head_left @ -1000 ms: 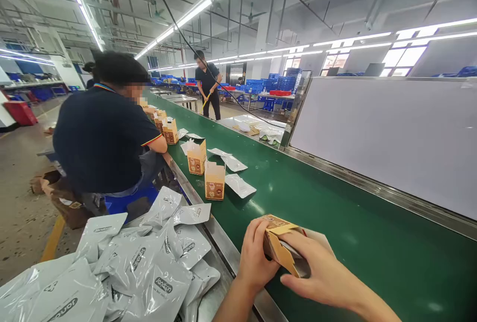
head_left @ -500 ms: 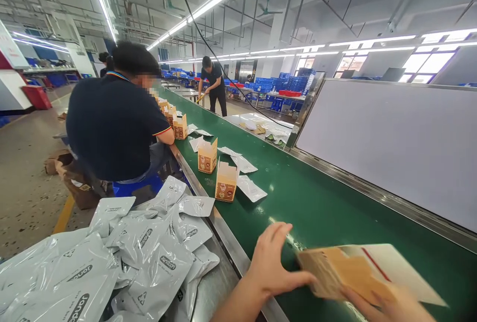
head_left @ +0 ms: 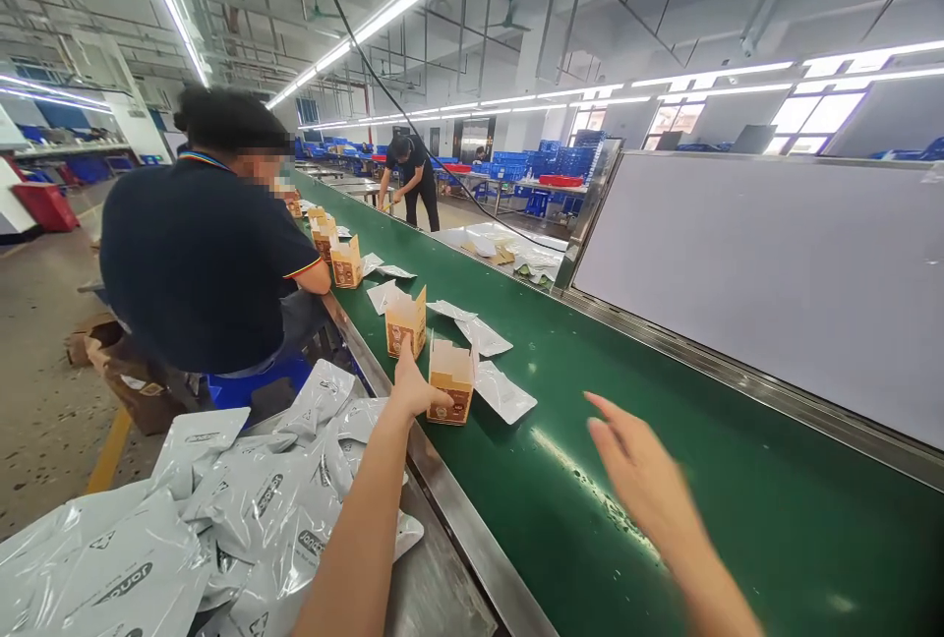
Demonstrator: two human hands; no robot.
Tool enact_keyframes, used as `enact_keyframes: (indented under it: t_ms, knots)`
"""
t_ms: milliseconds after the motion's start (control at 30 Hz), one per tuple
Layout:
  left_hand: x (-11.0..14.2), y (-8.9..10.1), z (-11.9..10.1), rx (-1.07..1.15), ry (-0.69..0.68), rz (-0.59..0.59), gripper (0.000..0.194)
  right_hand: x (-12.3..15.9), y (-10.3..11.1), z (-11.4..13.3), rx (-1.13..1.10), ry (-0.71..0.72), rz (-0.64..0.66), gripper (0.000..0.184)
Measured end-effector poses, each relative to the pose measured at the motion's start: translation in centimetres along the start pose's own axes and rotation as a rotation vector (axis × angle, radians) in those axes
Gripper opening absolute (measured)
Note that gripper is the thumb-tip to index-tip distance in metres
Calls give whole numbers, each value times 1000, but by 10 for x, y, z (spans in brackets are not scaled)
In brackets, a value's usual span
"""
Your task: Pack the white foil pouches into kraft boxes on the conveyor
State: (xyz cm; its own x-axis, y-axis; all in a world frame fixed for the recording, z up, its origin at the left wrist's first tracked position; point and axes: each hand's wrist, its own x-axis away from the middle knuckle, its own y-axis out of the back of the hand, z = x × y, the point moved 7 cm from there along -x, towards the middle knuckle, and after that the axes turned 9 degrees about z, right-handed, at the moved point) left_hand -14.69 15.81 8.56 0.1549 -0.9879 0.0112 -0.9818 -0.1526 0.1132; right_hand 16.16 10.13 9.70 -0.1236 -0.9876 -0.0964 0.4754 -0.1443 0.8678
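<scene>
Your left hand reaches forward with thumb and fingers spread wide; the thumb lies over the lower front of the nearest box, and whether it presses on it you cannot tell from this angle. A finger of that hand overlaps the front of the second box, which stands just behind and to the left. Your right hand hangs over the green belt, bare, with a narrow gap between thumb and forefinger; it is well apart from the boxes.

Both boxes stand upright on the belt with their top flaps raised. Just to the right of the nearest one lies a flat silver packet, with another packet behind it. More boxes stand farther up the belt.

By your left forearm, a pile of silver pouches covers much of a metal table. Beyond it, a seated co-worker in a dark shirt leans toward the belt. Across the belt, another person bends forward. A white board stands along the right side.
</scene>
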Motion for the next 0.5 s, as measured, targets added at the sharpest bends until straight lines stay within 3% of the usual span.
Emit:
enact_keyframes:
  t_ms: [133,200,267,367,500]
  knots:
    - [-13,-26,6,9,56,177,102,-52,-78,45,-2,-162,167,47]
    - [-10,-41,8,-12,51,208,92,-61,-104,63,-15,-180,163,43]
    - [1,-53,11,-50,37,189,88,-64,-116,68,-59,-160,143,34]
    - [27,-65,13,-157,-20,102,87,-66,-108,48,-178,-145,94,31]
    - [68,-75,12,-269,-179,-46,79,-54,-46,-3,-341,-194,-120,39]
